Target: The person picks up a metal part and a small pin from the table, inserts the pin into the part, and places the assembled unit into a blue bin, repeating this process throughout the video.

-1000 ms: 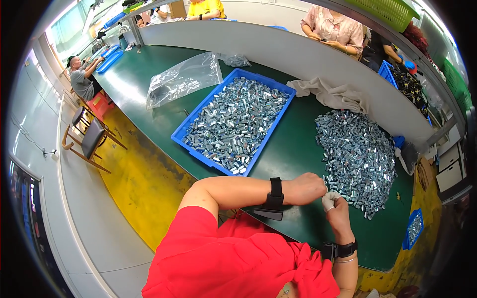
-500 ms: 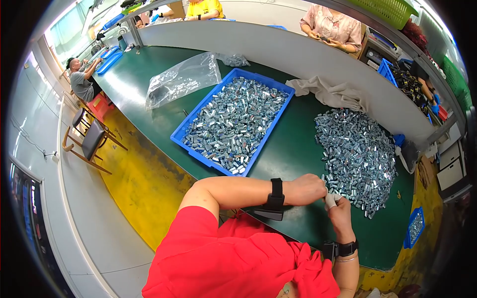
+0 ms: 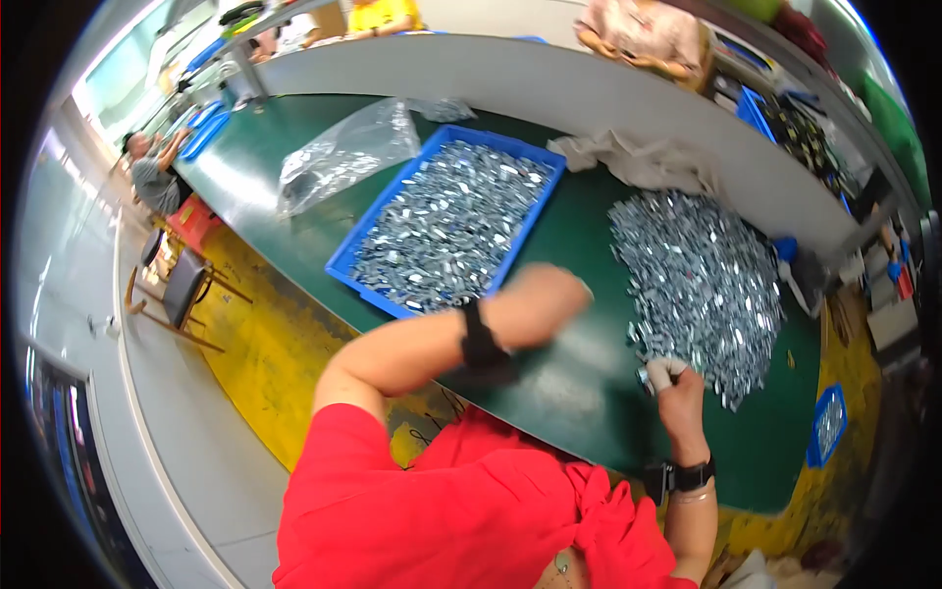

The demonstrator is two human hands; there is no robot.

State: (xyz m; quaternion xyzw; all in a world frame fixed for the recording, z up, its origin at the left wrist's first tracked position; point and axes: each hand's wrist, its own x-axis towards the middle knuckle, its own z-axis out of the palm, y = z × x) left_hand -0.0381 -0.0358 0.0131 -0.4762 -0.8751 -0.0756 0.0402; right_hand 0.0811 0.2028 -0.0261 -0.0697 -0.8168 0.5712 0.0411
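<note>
My left hand [image 3: 545,304] is smeared by motion above the green table, just right of the near corner of a blue tray [image 3: 339,263]. Its fingers are too blurred to show whether they hold anything. My right hand [image 3: 679,395], with pale coverings on some fingertips, is closed in a pinch at the near-left edge of a loose heap of small metal pieces [image 3: 702,275]. A small shiny metal piece [image 3: 643,376] sticks out from its fingers. Many similar pieces [image 3: 456,221] fill the blue tray.
A clear plastic bag [image 3: 348,157] lies beyond the tray on the green table [image 3: 265,133]. A pale cloth [image 3: 638,162] rests against the grey partition [image 3: 471,74]. A smaller blue tray [image 3: 827,424] is off the table's right side. Several people sit beyond and at the far left.
My left hand has parted from my right hand and swung left toward the blue tray. My right hand stays by the heap, still pinching. The whole view has shifted slightly.
</note>
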